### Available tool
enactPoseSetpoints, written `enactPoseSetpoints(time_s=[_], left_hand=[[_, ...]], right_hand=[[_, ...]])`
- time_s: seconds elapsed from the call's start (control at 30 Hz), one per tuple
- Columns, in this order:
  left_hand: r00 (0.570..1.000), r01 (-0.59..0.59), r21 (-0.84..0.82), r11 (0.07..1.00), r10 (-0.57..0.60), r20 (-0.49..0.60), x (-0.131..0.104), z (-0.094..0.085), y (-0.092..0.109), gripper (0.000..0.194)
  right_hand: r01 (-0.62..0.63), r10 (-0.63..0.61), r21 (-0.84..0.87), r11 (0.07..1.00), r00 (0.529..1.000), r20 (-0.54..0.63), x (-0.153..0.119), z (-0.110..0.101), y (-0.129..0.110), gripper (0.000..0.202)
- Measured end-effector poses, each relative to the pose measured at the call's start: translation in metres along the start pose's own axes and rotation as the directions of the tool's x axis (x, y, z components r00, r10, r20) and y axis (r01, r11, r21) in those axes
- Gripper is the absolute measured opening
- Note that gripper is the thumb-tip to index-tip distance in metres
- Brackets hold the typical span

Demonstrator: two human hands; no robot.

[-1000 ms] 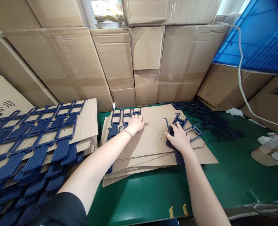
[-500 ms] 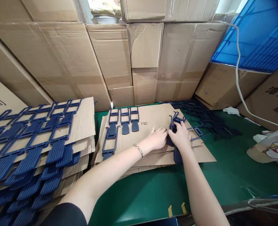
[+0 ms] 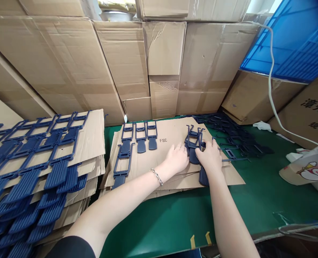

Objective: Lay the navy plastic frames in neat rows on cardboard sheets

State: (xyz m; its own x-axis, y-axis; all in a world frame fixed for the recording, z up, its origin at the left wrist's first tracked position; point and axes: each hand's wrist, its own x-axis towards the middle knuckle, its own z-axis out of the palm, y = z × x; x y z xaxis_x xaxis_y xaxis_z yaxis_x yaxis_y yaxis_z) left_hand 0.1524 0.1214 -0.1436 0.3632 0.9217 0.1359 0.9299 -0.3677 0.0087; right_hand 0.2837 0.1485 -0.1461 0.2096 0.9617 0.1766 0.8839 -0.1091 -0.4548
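Observation:
Several dark blue plastic frames with ribbed plates lie overlapped at the right side of a cardboard sheet [image 3: 172,134]. My left hand [image 3: 177,157], a chain bracelet on its wrist, has bent fingers against the left edge of one blue plastic frame [image 3: 193,144]. My right hand [image 3: 211,156] is closed at that frame's right side, its thumb and fingers pinching blue plastic; the palm hides part of it. Below the right hand a ribbed plate [image 3: 204,176] sticks out. Another loose frame [image 3: 231,154] lies just right of this hand.
More blue frames [image 3: 141,138] stand in a row on the sheet's left. Stacked cardboard layers with frames [image 3: 58,173] fill the left. A dark pile of parts [image 3: 236,134] lies behind right on the green table [image 3: 153,229]. Cardboard boxes [image 3: 123,64] form a wall behind; a plastic cup [image 3: 300,170] stands right.
The frame between my hands now shows more fully, lying flatter, left of my right hand. My right hand has shifted slightly down and right. The view has moved a little.

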Motion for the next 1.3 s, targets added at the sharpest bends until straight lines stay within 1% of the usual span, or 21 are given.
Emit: enactPoseSetpoints(time_s=[0.1,0.17,0.2,0.23,0.27,0.3,0.37,0.4,0.43,0.47,0.5,0.6,0.7,0.83,0.93,1.07,1.17,1.3], left_hand=[[0.996,0.094,0.060,0.994,-0.093,-0.014,-0.002,0.001,0.003,0.047],[0.988,0.152,0.093,0.984,-0.150,-0.024,-0.001,-0.001,0.003,0.043],[0.984,0.180,0.104,0.978,-0.178,-0.032,-0.001,-0.002,0.002,0.040],[0.978,0.207,0.111,0.972,-0.204,-0.040,0.000,-0.003,0.000,0.035],[0.973,0.231,0.112,0.967,-0.227,-0.048,0.001,-0.005,-0.001,0.031],[0.968,0.249,0.107,0.962,-0.245,-0.054,0.003,-0.007,-0.004,0.028],[0.965,0.262,0.089,0.961,-0.258,-0.052,0.006,-0.010,-0.008,0.026],[0.966,0.257,0.079,0.963,-0.254,-0.045,0.007,-0.012,-0.010,0.025],[0.969,0.248,0.071,0.966,-0.246,-0.037,0.008,-0.013,-0.012,0.025],[0.971,0.238,0.066,0.969,-0.236,-0.029,0.009,-0.014,-0.013,0.026],[0.974,0.227,0.063,0.972,-0.226,-0.021,0.009,-0.014,-0.013,0.027],[0.979,0.205,0.060,0.977,-0.205,0.004,0.010,-0.016,-0.011,0.039],[0.981,0.189,0.046,0.981,-0.191,0.036,0.011,-0.019,-0.010,0.049],[0.984,0.165,-0.024,0.986,-0.163,0.067,0.012,-0.025,-0.016,0.052],[0.980,0.191,-0.071,0.979,-0.186,0.066,0.012,-0.025,-0.022,0.049],[0.967,0.254,-0.065,0.965,-0.251,0.052,0.010,-0.018,-0.023,0.047],[0.957,0.286,-0.047,0.957,-0.282,0.072,0.010,-0.015,-0.021,0.045],[0.963,0.249,-0.026,0.968,-0.245,0.109,0.016,-0.013,-0.024,0.038]], right_hand=[[-0.044,0.043,-0.031,0.999,0.999,-0.022,-0.003,-0.002,0.000,0.053],[-0.057,0.053,-0.063,0.996,0.997,-0.064,-0.006,-0.004,-0.002,0.055],[-0.040,0.033,-0.075,0.996,0.995,-0.091,-0.007,-0.005,-0.003,0.056],[0.002,-0.012,-0.084,0.996,0.993,-0.115,-0.007,-0.005,-0.004,0.056],[0.074,-0.084,-0.085,0.994,0.990,-0.116,-0.008,-0.006,-0.006,0.056],[0.165,-0.172,-0.078,0.983,0.982,-0.084,-0.008,-0.006,-0.007,0.054],[0.337,-0.334,-0.053,0.940,0.941,0.061,-0.009,-0.004,-0.010,0.047],[0.388,-0.378,-0.047,0.921,0.915,0.140,-0.009,-0.002,-0.011,0.045],[0.411,-0.394,-0.051,0.910,0.897,0.203,-0.010,0.000,-0.012,0.045],[0.410,-0.385,-0.067,0.909,0.893,0.234,-0.011,0.002,-0.013,0.044],[0.395,-0.366,-0.091,0.914,0.901,0.234,-0.012,0.004,-0.014,0.044],[0.323,-0.298,-0.148,0.935,0.940,0.168,-0.015,0.008,-0.015,0.039],[0.245,-0.232,-0.184,0.952,0.969,0.088,-0.015,0.009,-0.015,0.036],[0.158,-0.164,-0.099,0.982,0.985,-0.054,-0.011,0.006,-0.014,0.033],[0.117,-0.122,-0.044,0.992,0.984,-0.126,-0.008,0.006,-0.013,0.033],[0.115,-0.118,-0.032,0.993,0.986,-0.115,-0.007,0.009,-0.011,0.033],[0.117,-0.120,-0.031,0.993,0.989,-0.087,-0.007,0.010,-0.010,0.034],[0.131,-0.133,-0.100,0.986,0.991,-0.013,-0.009,0.008,-0.011,0.035]])
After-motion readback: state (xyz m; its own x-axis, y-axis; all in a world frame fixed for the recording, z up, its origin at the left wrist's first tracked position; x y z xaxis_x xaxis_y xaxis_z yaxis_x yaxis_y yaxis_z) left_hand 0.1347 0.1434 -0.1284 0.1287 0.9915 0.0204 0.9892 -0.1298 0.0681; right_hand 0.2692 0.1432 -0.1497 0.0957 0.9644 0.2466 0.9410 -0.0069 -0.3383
